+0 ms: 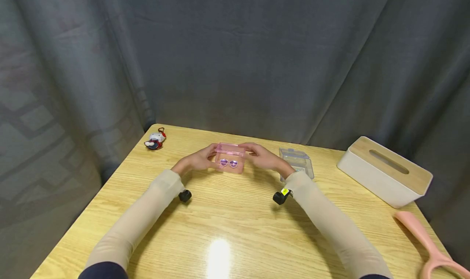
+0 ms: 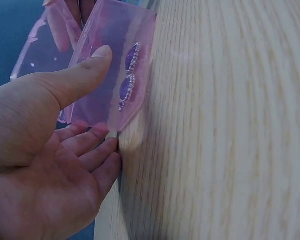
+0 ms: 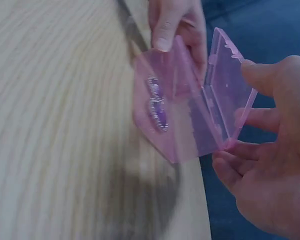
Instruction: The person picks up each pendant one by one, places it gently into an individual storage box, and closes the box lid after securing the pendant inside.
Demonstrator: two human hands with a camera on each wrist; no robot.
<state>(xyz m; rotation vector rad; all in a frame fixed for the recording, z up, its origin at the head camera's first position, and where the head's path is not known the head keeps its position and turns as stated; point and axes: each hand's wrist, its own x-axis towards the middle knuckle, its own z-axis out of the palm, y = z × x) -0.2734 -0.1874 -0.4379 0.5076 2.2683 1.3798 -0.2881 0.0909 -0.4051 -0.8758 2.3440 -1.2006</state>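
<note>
A see-through pink box (image 1: 230,170) is held between both hands near the far side of the wooden table, its lid (image 1: 230,147) raised. Small toy-like sunglasses (image 1: 233,164) with purple lenses and beaded white frames show against the box; whether they lie inside or are fixed to it I cannot tell. My left hand (image 1: 199,158) grips the box's left side, thumb (image 2: 92,67) over it and fingers at its edge. On the right, my right hand (image 1: 265,157) pinches the raised lid (image 3: 230,90) between thumb and fingers.
Behind the right forearm lies a clear lidded case (image 1: 307,164). A white tissue box (image 1: 374,181) with a wooden top stands at the right. Nearer is a pink forked object (image 1: 418,232), partly cut off. A small plush keychain (image 1: 156,138) lies at the far left corner. Grey curtains (image 1: 235,67) hang behind the table.
</note>
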